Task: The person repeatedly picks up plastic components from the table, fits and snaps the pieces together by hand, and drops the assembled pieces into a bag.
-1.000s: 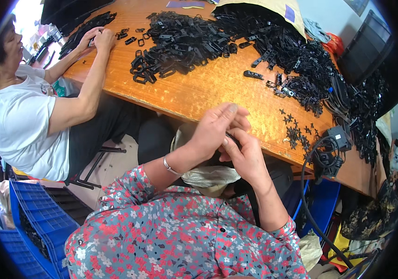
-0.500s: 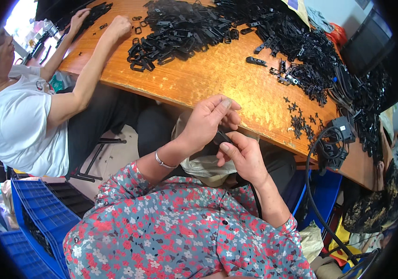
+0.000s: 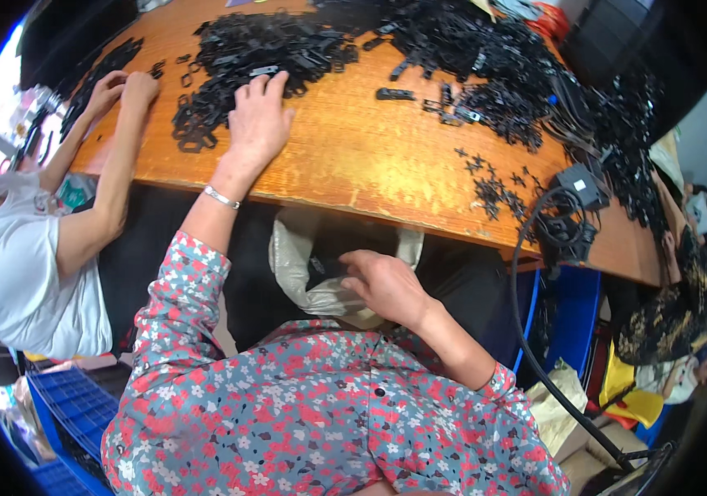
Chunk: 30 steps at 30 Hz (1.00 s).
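My left hand (image 3: pixel 259 120) reaches over the table with its fingers stretched out and a bracelet on the wrist. Its fingertips are at the near right edge of a heap of black plastic parts (image 3: pixel 246 41), close to one with a pale glint. I see nothing gripped in it. Above the mouth of a pale sack (image 3: pixel 289 269) in my lap hovers my right hand (image 3: pixel 393 288), palm down, fingers loosely apart. No object shows in this hand. Dark contents lie inside the sack, too shadowed to make out fully.
A larger black heap (image 3: pixel 502 66) spreads across the back right of the wooden table (image 3: pixel 353 157). Small cross-shaped black pieces (image 3: pixel 494 190) lie near a black box with a cable (image 3: pixel 580 186). A co-worker (image 3: pixel 31 248) handles parts at left. Blue crates (image 3: pixel 72 413) stand lower left.
My hands have parted. The left went from the lap to the heap; the right let go of the black part and is over the sack. The view has shifted slightly.
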Each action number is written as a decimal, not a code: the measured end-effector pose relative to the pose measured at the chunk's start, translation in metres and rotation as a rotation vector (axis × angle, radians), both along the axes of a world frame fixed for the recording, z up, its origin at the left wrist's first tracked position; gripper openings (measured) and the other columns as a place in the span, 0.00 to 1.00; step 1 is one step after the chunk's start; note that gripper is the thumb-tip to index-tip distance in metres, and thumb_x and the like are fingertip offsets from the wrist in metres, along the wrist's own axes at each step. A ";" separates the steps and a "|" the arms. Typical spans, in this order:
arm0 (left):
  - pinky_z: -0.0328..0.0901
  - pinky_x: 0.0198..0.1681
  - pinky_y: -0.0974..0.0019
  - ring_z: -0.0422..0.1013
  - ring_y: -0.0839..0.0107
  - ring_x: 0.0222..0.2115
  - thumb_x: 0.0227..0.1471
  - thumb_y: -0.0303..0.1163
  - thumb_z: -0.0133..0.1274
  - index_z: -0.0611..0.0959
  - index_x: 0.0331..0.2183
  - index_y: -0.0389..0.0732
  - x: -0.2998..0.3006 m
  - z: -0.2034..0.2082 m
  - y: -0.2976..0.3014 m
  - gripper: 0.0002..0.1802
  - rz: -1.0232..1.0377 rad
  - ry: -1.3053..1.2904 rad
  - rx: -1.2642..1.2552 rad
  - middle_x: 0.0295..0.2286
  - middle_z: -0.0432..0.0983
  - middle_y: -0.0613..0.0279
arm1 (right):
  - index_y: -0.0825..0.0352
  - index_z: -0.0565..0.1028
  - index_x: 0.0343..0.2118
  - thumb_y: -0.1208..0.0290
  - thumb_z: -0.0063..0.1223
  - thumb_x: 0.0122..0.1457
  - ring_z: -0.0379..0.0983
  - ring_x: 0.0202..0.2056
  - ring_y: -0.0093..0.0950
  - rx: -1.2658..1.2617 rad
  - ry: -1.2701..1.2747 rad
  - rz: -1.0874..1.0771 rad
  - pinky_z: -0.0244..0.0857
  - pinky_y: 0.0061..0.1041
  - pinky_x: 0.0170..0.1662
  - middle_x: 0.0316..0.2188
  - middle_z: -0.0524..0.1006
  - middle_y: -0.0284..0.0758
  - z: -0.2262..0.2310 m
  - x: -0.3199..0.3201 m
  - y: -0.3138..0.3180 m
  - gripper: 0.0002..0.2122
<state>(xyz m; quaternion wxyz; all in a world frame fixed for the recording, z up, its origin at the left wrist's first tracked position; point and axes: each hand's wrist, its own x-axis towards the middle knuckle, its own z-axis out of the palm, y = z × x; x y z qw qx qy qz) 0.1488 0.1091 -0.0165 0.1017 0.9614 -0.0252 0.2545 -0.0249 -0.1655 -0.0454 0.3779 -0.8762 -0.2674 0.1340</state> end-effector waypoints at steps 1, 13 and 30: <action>0.70 0.53 0.40 0.65 0.48 0.57 0.53 0.34 0.63 0.72 0.61 0.48 0.003 0.001 -0.002 0.35 0.006 0.002 -0.001 0.57 0.67 0.50 | 0.70 0.77 0.50 0.71 0.61 0.59 0.79 0.43 0.47 -0.006 0.023 0.062 0.73 0.41 0.46 0.39 0.83 0.46 0.004 0.000 -0.001 0.17; 0.63 0.60 0.54 0.69 0.49 0.55 0.52 0.22 0.58 0.79 0.52 0.36 -0.027 0.013 -0.069 0.24 -0.551 -0.120 -0.315 0.52 0.74 0.47 | 0.68 0.81 0.44 0.70 0.60 0.61 0.82 0.36 0.43 0.275 0.178 -0.281 0.74 0.36 0.40 0.33 0.82 0.46 0.084 0.048 -0.045 0.11; 0.70 0.48 0.56 0.74 0.53 0.43 0.53 0.30 0.63 0.84 0.43 0.37 -0.043 0.006 -0.075 0.15 -0.492 -0.137 -0.266 0.40 0.79 0.54 | 0.67 0.80 0.40 0.76 0.59 0.55 0.80 0.39 0.51 -0.518 -0.626 -0.569 0.74 0.44 0.45 0.41 0.78 0.49 0.049 0.192 -0.080 0.09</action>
